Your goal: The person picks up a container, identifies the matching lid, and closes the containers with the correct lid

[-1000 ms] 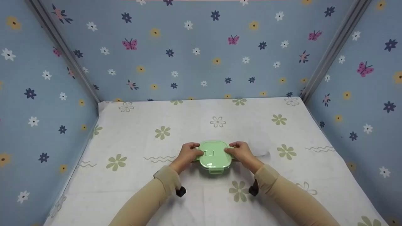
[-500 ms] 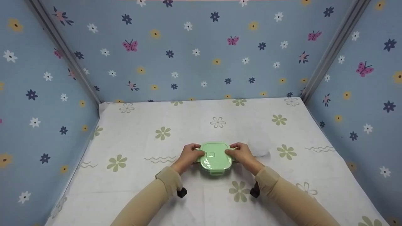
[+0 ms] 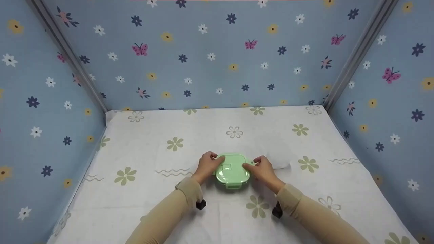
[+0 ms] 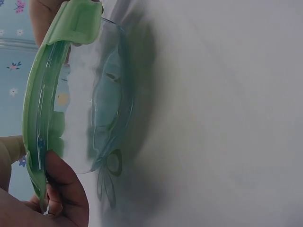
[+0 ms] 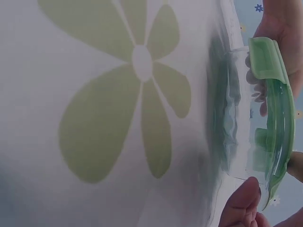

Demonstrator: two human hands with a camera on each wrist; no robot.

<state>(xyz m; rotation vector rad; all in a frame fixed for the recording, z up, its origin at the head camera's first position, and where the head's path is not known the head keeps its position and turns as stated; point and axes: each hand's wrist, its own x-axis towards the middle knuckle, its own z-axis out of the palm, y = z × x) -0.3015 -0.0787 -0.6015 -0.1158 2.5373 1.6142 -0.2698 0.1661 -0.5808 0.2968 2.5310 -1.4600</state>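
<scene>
A clear-walled lunch box [image 3: 233, 176] with a light green lid sits upright on the table. My left hand [image 3: 207, 166] grips its left side, thumb lying on top of the lid near the far corner. In the left wrist view, curled fingers [image 4: 68, 194] sit below a lid flap that flares outward. At the opposite side my right hand [image 3: 265, 171] has its thumb on the lid's edge and its fingers curled at the side flap [image 5: 271, 196]. The near latch [image 3: 234, 186] juts out from the front. Through the clear wall, no contents can be made out.
A white cloth [image 3: 135, 189] printed with green flowers covers the table. Blue patterned walls [image 3: 210, 51] stand at the back and both sides. A pale, thin-edged item [image 3: 281, 164] lies just beyond my right hand; its kind is unclear.
My left hand has shifted slightly up and right, with its thumb farther onto the lid. My right hand's fingers have moved a little away from the lid's edge. The box stays in place.
</scene>
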